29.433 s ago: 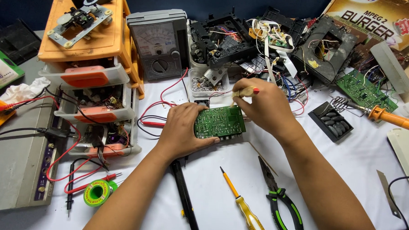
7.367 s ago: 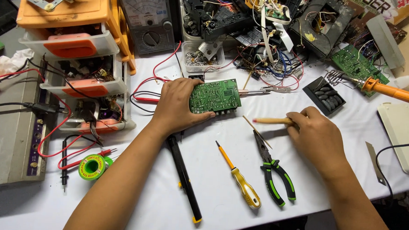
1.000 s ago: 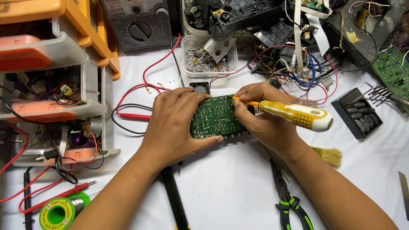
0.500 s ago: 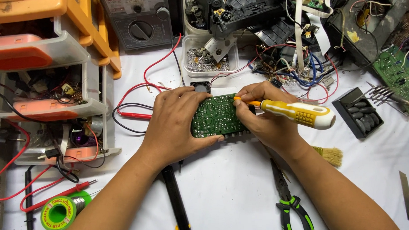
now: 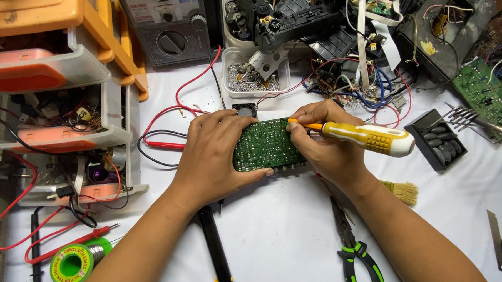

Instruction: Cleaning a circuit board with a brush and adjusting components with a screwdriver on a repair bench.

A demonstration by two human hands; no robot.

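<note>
A green circuit board (image 5: 266, 144) lies solder side up on the white table, a little above its middle. My left hand (image 5: 214, 156) grips the board's left edge, fingers over the top and thumb under the lower edge. My right hand (image 5: 320, 146) holds a yellow-and-white screwdriver (image 5: 368, 137) sideways. Its orange shaft tip (image 5: 292, 121) touches the board's upper right corner. My right fingers also rest against the board's right edge.
Green-handled pliers (image 5: 355, 250) and a small brush (image 5: 402, 192) lie below my right forearm. A black probe (image 5: 216, 248) and a solder spool (image 5: 77, 260) sit lower left. An orange drawer unit (image 5: 59, 67), an analog meter (image 5: 169, 27), a parts tub (image 5: 253, 74) and tangled wires (image 5: 370, 78) crowd the back.
Over the last second both hands and the board stayed nearly still, the screwdriver tip staying at the board's upper right corner. Seconds before, my right hand lay apart on the table without the screwdriver.
</note>
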